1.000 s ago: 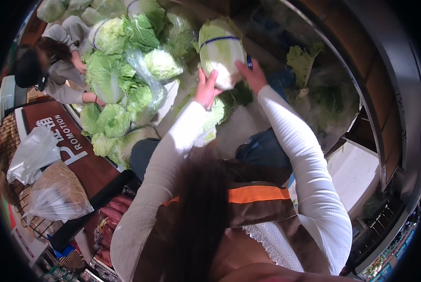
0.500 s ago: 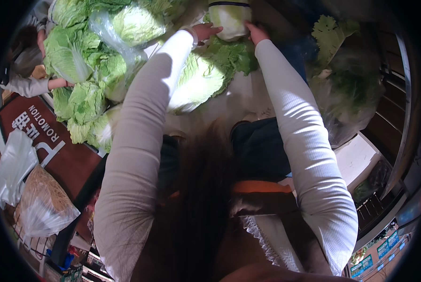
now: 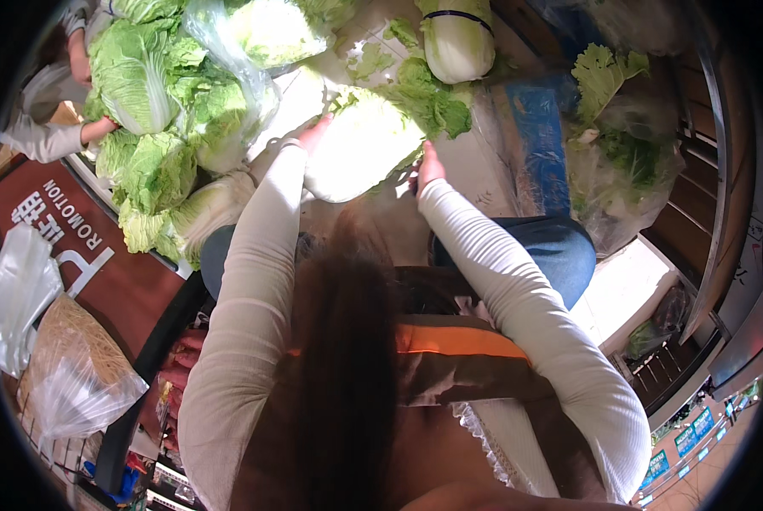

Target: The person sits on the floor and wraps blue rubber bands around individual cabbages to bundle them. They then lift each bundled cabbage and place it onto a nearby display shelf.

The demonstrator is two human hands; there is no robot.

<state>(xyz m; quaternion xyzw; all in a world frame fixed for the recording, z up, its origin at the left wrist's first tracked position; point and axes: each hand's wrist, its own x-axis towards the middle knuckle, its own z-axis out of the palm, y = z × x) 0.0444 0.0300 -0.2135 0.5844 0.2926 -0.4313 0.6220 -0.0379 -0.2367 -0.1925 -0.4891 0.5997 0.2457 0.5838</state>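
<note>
A loose napa cabbage [image 3: 366,146], nearly white in strong light, lies on the floor in front of me between my hands. My left hand [image 3: 316,134] is against its left side with the fingers stretched along it, partly lost in the glare. At its right end, my right hand [image 3: 429,169] has its fingers apart by the leaf edge; I cannot tell whether it touches. Beyond, a second napa cabbage [image 3: 458,53] with a dark band around it stands apart from both hands. Loose green leaves [image 3: 428,98] lie between the two cabbages.
Several napa cabbages [image 3: 143,85] are heaped at left, with clear plastic [image 3: 228,55] among them. A co-worker's hand [image 3: 99,130] touches that heap. Blue packaging [image 3: 535,145] and a clear bag of greens [image 3: 624,170] lie at right beside a slatted rack [image 3: 697,170].
Both my hands have let go of the banded cabbage and come nearer, to either side of the loose one. The banded cabbage now stands on its own, farther right in view.
</note>
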